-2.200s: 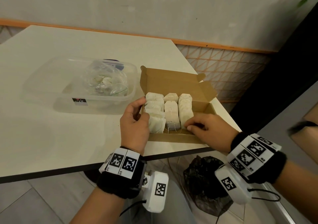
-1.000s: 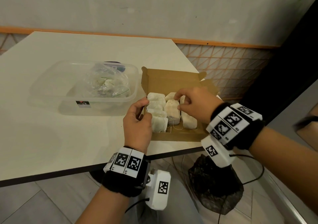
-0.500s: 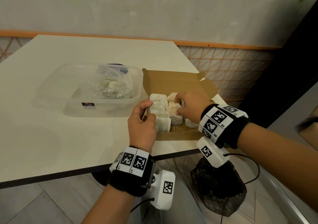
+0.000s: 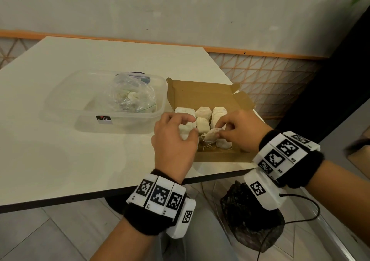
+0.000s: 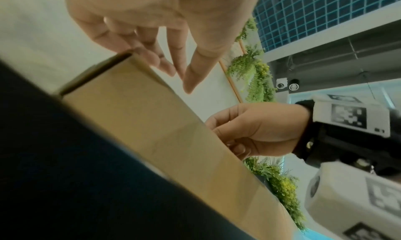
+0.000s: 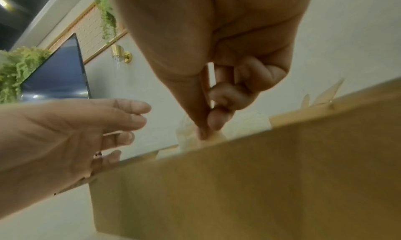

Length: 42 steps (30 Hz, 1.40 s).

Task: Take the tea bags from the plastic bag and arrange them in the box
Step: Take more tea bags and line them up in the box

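Hands meet over a cardboard box [image 4: 210, 156] at centre right of the head view, near the front edge of a pale tabletop [image 4: 80, 160]. The right hand [image 4: 238, 132] pinches one tea bag [image 4: 211, 135] between thumb and fingertips, its grip clamped on the bag's upper edge, holding it tilted above the near end of the middle row. The left hand [image 4: 174, 140] hovers at the box's left side with fingers loosely spread, its grip apart and holding nothing. Three rows of tea bags [image 4: 203, 112] already stand packed in the box. At centre left, a crumpled plastic bag [image 4: 132, 94] with more tea bags lies inside a clear tub [image 4: 60, 100].

To seat this bag well, it likely needs turning upright and sliding down against the row's last bag. The free hand could press neighbouring bags back. Loose strings at the box's near end may snag.
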### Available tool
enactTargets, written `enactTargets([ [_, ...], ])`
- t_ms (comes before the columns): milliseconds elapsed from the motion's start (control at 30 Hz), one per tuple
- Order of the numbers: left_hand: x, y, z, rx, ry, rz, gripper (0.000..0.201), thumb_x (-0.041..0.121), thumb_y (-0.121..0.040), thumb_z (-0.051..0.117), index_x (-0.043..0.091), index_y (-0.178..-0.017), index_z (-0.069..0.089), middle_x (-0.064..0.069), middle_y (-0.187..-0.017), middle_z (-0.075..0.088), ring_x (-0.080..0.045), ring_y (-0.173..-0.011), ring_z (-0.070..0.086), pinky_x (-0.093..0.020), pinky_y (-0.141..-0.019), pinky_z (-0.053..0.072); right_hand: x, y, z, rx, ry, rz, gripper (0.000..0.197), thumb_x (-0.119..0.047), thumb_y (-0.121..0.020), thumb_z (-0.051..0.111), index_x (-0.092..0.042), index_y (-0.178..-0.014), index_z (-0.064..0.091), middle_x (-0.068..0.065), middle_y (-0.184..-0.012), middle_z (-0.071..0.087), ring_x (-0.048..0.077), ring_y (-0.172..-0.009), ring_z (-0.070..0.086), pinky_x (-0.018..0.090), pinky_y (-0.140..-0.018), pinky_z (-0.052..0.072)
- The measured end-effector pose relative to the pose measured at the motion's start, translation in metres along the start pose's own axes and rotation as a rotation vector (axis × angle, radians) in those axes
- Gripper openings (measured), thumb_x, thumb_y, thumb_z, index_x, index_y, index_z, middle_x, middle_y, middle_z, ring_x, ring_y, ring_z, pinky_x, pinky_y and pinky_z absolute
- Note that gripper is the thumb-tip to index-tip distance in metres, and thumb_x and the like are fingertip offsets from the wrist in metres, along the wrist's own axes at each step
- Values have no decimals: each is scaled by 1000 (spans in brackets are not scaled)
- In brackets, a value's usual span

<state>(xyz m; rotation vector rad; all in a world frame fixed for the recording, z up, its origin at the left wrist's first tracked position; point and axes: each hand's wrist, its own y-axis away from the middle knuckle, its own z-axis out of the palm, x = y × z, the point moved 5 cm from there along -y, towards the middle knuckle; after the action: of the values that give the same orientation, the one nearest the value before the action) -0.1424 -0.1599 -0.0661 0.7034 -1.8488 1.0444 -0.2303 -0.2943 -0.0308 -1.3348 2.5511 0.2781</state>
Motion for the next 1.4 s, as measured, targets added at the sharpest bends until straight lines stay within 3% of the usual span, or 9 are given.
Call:
enactTargets([
  [100, -1, -8, 5, -39, -28, 8, 25, 16, -79, 69, 37, -87, 57, 16, -96, 49, -19, -97, 52, -46, -87, 47, -2, -9, -4, -61, -33, 21, 13, -20, -84, 66, -17, -97, 68, -10, -67, 55, 1, -61, 49, 14, -55, 36],
  [300, -13, -10, 6, -32, -37, -9, 25, 11, -78, 68, 33, -87, 60, 11, -99, 50, -19, -96, 53, -48, -86, 47, -8, -34, 5, -24, -69, 98, 23, -20, -83, 67, -14, -104, 62, -2, -77, 58, 16, -77, 56, 20, -59, 41],
  [433, -22, -6, 6, -43, -69, 33, 26, 2, -78, 62, 23, -93, 65, 7, -101, 52, -19, -98, 51, -48, -86, 47, 2, -31, 6, 12, -183, 167, 23, -21, -80, 69, -18, -96, 53, 2, -70, 62, 16, -65, 58, 28, -63, 47],
  [567, -26, -3, 8, -14, -65, 61, 26, -2, -78, 61, 18, -94, 67, 4, -102, 53, -18, -100, 49, -45, -87, 46, 7, -23, 14, -61, -225, 217, 15, -21, -83, 67, -10, -91, 62, -2, -53, 60, 8, -52, 55, 25, -61, 45],
  [733, -27, -3, 8, -4, -46, 61, 27, -4, -78, 61, 18, -93, 66, 6, -101, 52, -17, -102, 47, -40, -89, 45, 4, -29, 21, -91, -228, 248, 23, -22, -89, 59, -2, -96, 66, 0, -55, 61, 9, -53, 55, 21, -60, 46],
  [933, -28, -3, 8, -6, -25, 66, 28, -5, -77, 61, 17, -93, 67, 7, -100, 51, -17, -101, 48, -36, -87, 45, 4, -34, 26, -152, -216, 273, 37, -27, -90, 57, -14, -55, 58, -1, -57, 63, 6, -45, 49, 17, -50, 40],
  [1100, -27, -2, 7, -11, -16, 59, 29, -6, -77, 59, 18, -92, 66, 6, -101, 51, -16, -102, 46, -30, -86, 43, 2, -32, 28, -195, -346, 329, 38, -23, -88, 59, -11, -53, 55, 1, -48, 58, 6, -33, 43, 17, -35, 35],
  [1233, -27, -2, 7, -13, -14, 63, 29, -6, -77, 59, 18, -92, 66, 5, -101, 51, -17, -102, 46, -31, -86, 43, 1, -33, 31, -234, -501, 389, 36, -17, -87, 61, -9, -53, 53, 14, -66, 56, 16, -43, 40, 25, -43, 33],
  [1400, -27, -3, 8, -21, -12, 48, 29, -6, -78, 58, 18, -92, 66, 6, -100, 50, -16, -102, 46, -29, -86, 42, -1, -31, 31, -245, -551, 400, 36, -15, -89, 59, -7, -55, 52, 11, -63, 55, 11, -39, 40, 24, -43, 31],
])
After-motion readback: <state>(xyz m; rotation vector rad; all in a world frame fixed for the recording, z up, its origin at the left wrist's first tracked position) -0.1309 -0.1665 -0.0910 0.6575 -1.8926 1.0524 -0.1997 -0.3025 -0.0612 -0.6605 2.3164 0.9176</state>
